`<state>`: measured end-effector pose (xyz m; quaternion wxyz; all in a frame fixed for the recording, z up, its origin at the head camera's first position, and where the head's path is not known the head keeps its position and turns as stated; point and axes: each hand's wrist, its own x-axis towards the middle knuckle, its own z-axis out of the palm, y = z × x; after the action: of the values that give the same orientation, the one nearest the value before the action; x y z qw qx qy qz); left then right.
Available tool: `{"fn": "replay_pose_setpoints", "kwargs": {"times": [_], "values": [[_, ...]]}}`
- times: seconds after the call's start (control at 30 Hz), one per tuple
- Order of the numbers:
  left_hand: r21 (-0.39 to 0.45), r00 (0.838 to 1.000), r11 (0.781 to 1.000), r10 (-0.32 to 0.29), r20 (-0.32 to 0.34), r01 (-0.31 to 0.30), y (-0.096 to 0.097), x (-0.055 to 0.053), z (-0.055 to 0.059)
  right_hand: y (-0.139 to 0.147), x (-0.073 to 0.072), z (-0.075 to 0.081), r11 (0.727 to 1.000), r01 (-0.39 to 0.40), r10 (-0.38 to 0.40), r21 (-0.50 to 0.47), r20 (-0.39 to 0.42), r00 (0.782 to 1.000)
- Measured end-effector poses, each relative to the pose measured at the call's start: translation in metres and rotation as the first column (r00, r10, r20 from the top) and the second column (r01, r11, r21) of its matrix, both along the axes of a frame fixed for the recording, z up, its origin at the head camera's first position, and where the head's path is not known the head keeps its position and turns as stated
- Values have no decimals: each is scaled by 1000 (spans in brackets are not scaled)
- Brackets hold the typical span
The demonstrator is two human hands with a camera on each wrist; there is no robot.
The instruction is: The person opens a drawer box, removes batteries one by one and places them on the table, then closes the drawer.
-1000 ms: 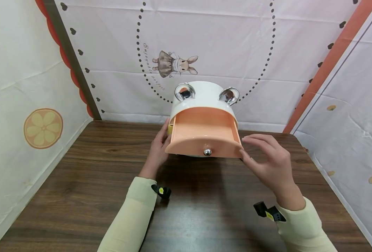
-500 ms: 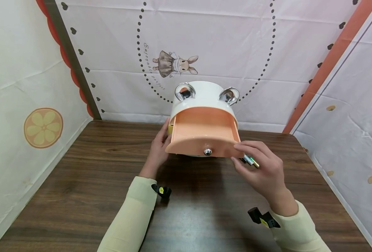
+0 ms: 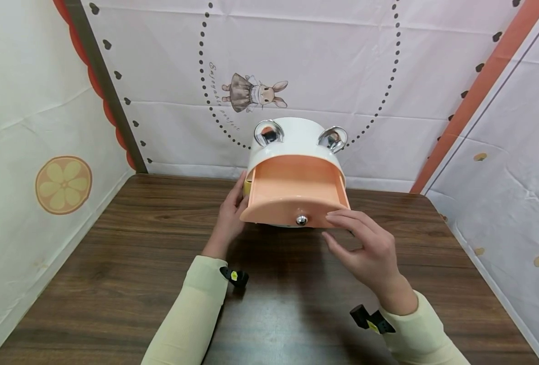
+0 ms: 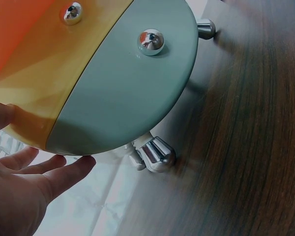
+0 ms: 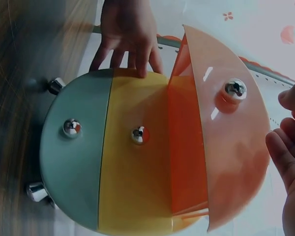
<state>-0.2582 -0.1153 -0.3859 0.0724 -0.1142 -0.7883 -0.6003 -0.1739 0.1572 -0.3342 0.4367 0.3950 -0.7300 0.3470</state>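
A white cabinet [image 3: 296,133] with two shiny round ears faces me. Its top peach drawer [image 3: 296,185] is pulled out, and nothing shows inside it. Below it are a yellow drawer front [image 5: 135,182] and a grey-green one [image 4: 132,83], both closed, each with a chrome knob. My left hand [image 3: 228,218] is at the cabinet's left side, thumb on the yellow front's edge and extended fingers along the side wall. My right hand [image 3: 369,253] is by the right part of the peach drawer's front, fingers parted from the thumb and holding nothing; its fingertips overlap that front in the head view.
The cabinet stands on metal feet [image 4: 157,155] near the back of a dark wooden table [image 3: 159,253]. Printed cloth walls [image 3: 342,61] rise behind and at both sides. A black wrist camera [image 3: 371,319] sits at the right sleeve.
My right hand has moved left and slightly nearer to me along the peach drawer's front. A small shiny piece beside it half a second ago is now hidden. Left hand, cabinet and drawer stay put.
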Motion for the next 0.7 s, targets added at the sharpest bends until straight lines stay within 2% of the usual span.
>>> {"fn": "replay_pose_setpoints", "kwargs": {"times": [0.37, 0.7], "values": [[-1, 1000, 1000, -7, -4, 7, 0, 1, 0, -14, -2, -5, 1000, -28, 27, -7, -26, 999], [11, 1000, 1000, -15, -14, 15, 0, 1, 1, -21, -6, -8, 999, -49, 49, -1, 11, 999]]}}
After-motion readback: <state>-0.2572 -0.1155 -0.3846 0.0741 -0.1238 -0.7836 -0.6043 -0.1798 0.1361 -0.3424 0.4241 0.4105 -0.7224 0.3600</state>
